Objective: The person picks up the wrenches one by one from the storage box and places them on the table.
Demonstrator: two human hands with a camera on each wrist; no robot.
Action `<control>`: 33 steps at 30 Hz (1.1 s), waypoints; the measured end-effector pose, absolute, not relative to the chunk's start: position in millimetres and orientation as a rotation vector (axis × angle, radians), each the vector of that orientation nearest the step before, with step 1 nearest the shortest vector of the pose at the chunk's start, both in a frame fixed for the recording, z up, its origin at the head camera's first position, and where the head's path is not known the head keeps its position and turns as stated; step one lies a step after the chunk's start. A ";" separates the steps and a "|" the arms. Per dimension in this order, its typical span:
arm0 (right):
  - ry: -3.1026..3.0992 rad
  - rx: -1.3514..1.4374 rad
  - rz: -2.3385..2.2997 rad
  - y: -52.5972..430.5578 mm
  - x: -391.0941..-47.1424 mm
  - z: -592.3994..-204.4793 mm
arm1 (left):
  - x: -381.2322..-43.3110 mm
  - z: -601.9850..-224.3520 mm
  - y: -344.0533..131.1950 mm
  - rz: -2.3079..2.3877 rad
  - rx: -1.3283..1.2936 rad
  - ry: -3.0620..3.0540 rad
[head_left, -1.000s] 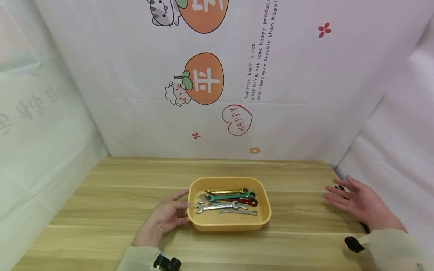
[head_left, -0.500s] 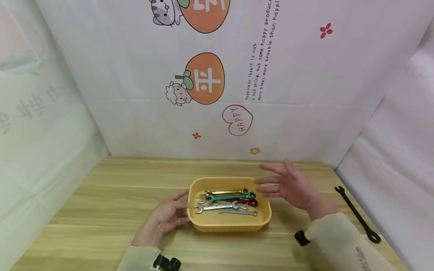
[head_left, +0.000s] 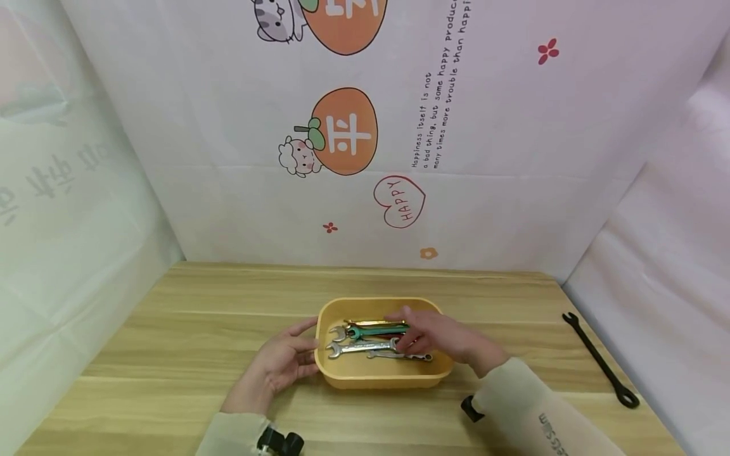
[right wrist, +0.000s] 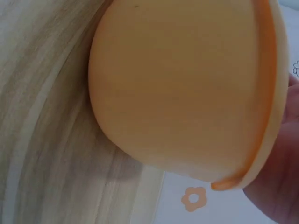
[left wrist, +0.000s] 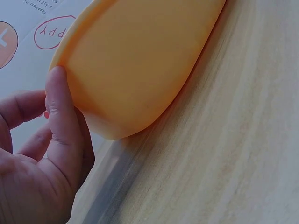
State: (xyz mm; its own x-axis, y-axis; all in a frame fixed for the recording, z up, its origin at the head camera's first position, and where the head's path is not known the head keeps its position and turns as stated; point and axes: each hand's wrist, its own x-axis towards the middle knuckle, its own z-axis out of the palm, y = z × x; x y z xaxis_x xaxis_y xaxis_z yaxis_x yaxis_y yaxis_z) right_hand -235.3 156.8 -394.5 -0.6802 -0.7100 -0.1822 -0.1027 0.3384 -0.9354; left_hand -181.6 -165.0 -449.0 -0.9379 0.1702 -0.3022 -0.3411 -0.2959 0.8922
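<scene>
A yellow plastic bin point(head_left: 388, 382) stands on the wooden table, holding several wrenches. Among them are a green wrench point(head_left: 373, 330), a silver open-end wrench point(head_left: 364, 347), a gold wrench point(head_left: 365, 322) and a small silver wrench point(head_left: 379, 354). My left hand point(head_left: 285, 360) touches the bin's left side from outside, its fingertips at the rim in the left wrist view. My right hand point(head_left: 430, 334) reaches over the right rim, fingers down among the wrenches' right ends. It covers those ends, so any grip is hidden. In the right wrist view the bin's wall hides most of that hand.
A black wrench point(head_left: 601, 361) lies alone at the table's right edge. White printed cloth point(head_left: 490, 209) hangs behind the table, with more cloth on the left and right sides. The wooden tabletop point(head_left: 171, 354) extends around the bin.
My right hand has swung left from beside the black wrench, across the table and down into the bin, uncovering that wrench. The left hand and the bin have stayed put.
</scene>
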 end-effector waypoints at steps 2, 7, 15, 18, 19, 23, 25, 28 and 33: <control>2.067 -0.696 -1.313 153.8 -235.2 -393.4 | -181.3 -448.4 -165.9 2.291 -0.215 1.632; 2.102 -0.669 -1.246 147.0 -238.2 -392.8 | -180.2 -447.6 -168.5 2.299 -0.226 1.626; 2.063 -0.624 -1.286 146.5 -237.5 -396.2 | -181.4 -448.1 -168.3 2.301 -0.224 1.608; 2.036 -0.627 -1.318 144.7 -235.6 -398.9 | -182.2 -447.9 -167.4 2.302 -0.230 1.614; 2.025 -0.634 -1.332 143.4 -235.2 -400.2 | -182.3 -447.9 -167.2 2.302 -0.229 1.617; 1.986 -0.670 -1.365 137.3 -235.7 -407.9 | -182.3 -448.4 -166.1 2.300 -0.221 1.621; 2.000 -0.686 -1.346 134.9 -236.5 -411.2 | -182.1 -448.8 -165.7 2.299 -0.217 1.621; 2.042 -0.705 -1.298 132.6 -238.0 -415.6 | -181.9 -449.2 -165.2 2.300 -0.222 1.616; 2.116 -0.715 -1.243 130.6 -240.5 -422.5 | -181.8 -449.1 -164.5 2.302 -0.230 1.616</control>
